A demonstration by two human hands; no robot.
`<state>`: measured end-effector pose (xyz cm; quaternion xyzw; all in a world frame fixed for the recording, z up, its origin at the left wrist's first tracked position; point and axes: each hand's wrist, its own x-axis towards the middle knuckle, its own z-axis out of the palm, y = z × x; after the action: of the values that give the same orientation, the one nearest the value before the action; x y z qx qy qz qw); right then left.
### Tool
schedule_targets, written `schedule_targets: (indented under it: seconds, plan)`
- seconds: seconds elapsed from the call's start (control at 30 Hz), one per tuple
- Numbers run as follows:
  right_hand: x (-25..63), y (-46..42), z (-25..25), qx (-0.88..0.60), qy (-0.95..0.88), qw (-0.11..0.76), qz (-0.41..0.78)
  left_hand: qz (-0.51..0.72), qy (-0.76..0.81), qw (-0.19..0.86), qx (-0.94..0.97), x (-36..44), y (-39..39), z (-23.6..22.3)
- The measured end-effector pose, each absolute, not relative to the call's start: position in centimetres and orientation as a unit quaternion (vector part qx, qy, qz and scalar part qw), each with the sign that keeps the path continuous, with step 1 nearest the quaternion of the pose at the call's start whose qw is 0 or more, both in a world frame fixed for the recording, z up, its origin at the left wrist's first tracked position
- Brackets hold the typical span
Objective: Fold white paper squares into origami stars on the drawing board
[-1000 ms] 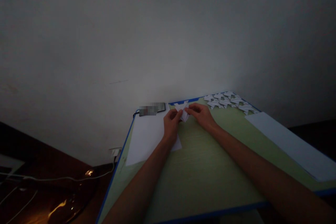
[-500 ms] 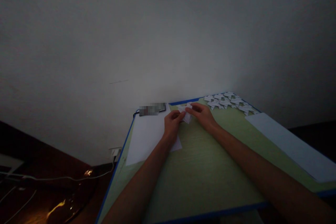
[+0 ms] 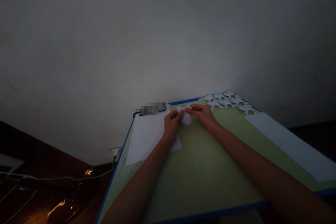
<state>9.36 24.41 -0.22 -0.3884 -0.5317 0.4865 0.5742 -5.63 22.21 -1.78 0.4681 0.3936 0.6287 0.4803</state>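
Between my two hands is a small piece of folded white paper [image 3: 187, 119], with creases running down to a point on the side nearer me. My left hand [image 3: 173, 120] is closed on its left side, thumb on top. From the right, my right hand [image 3: 202, 112] pinches it between thumb and fingers. The thumbs come close together over its middle, and parts of the paper are hidden behind the fingers. It is just above or on the green tabletop [image 3: 207, 161]; I cannot tell which.
Several folded white paper shapes [image 3: 225, 103] lie at the back right corner. A long white paper stack [image 3: 288, 145] runs along the right edge. White sheets [image 3: 147, 136] lie at left, with a phone-like device [image 3: 152, 109] at their far end. Behind rises a wall [image 3: 168, 42].
The folded paper has tilted slightly and its lower point shows a little more. My right hand has shifted slightly toward me; my left hand stays nearly still.
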Motion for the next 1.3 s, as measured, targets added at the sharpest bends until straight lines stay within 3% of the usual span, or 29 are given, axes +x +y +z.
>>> schedule_targets:
  seconds: [0.9, 1.3]
  plan:
    - [9.2, 24.5, -0.8, -0.382, -0.538, 0.548, 0.514, 0.650, 0.390, 0.511, 0.406, -5.5, 22.3, -1.4]
    - [8.2, 24.2, -1.5, -0.374, -0.485, 0.610, 0.503, 0.660, 0.388, 0.488, 0.419, -5.3, 22.7, -1.9]
